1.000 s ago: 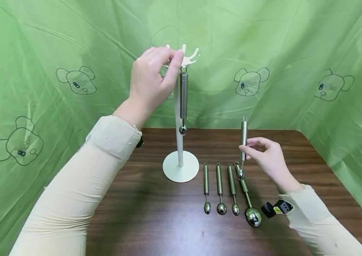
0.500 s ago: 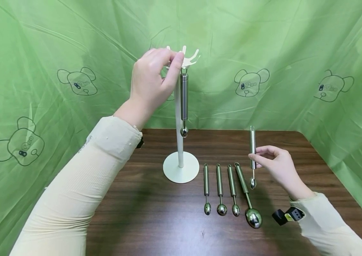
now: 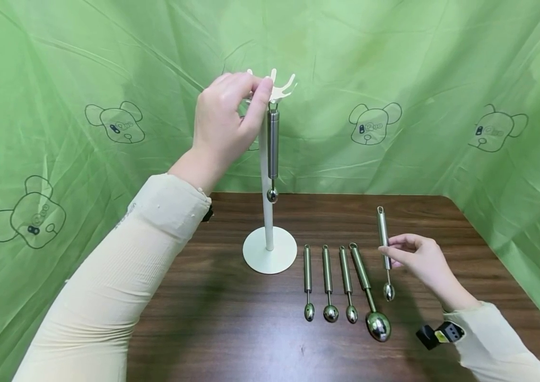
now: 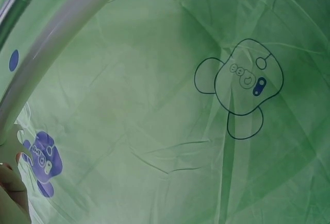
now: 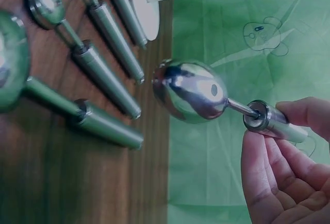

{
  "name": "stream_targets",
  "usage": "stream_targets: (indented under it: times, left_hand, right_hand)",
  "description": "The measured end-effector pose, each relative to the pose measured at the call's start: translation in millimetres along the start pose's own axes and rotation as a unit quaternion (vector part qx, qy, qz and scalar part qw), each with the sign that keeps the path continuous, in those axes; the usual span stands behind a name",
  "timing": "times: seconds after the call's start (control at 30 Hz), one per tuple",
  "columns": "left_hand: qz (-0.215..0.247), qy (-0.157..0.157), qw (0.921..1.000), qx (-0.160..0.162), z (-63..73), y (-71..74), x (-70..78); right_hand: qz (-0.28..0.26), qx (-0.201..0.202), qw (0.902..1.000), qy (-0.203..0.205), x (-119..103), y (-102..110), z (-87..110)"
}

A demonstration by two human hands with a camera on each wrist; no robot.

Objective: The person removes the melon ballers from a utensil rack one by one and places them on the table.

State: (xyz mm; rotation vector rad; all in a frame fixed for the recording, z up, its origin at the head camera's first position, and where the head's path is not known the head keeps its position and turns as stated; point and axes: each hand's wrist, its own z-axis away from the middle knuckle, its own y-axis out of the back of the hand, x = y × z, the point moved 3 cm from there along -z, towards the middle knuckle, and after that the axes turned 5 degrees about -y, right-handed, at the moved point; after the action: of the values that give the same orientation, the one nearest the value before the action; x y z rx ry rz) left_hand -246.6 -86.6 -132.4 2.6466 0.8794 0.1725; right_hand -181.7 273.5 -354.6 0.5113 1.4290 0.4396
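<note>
My left hand (image 3: 229, 119) is raised at the white hook rack (image 3: 270, 159), pinching its top between thumb and fingers; the fingertips are partly hidden. A steel melon baller (image 3: 273, 143) hangs by its wire loop from the rack, close beside my left thumb. In the right half of the head view, my right hand (image 3: 418, 265) pinches another melon baller (image 3: 383, 233) by its handle, scoop end down, above the wooden table. The right wrist view shows that shiny scoop (image 5: 191, 90) large, a small hole in its bowl, with thumb and fingers around the handle's lower end.
Several steel scoops (image 3: 327, 270) lie in a row right of the rack's round base (image 3: 270, 265), handles pointing away. The rightmost scoop (image 3: 377, 324) has the largest bowl. Green cloth (image 3: 394, 63) surrounds the wooden table (image 3: 232, 329).
My right hand has carried its melon baller right and down, away from the row and nearer the table. My left hand stays at the rack's top, and the hanging melon baller sways slightly.
</note>
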Motion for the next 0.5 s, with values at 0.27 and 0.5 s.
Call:
stream_targets:
  times: [0.27, 0.5]
  left_hand:
    - [-0.004, 0.002, 1.0000, 0.000, -0.6, 0.3, 0.3]
    - [-0.002, 0.005, 1.0000, 0.000, 0.3, 0.0, 0.9]
  right_hand:
    - [0.000, -0.013, 0.9999, 0.001, 21, -7, -0.1]
    - [0.007, -0.026, 0.9995, -0.016, 38, -13, -0.2]
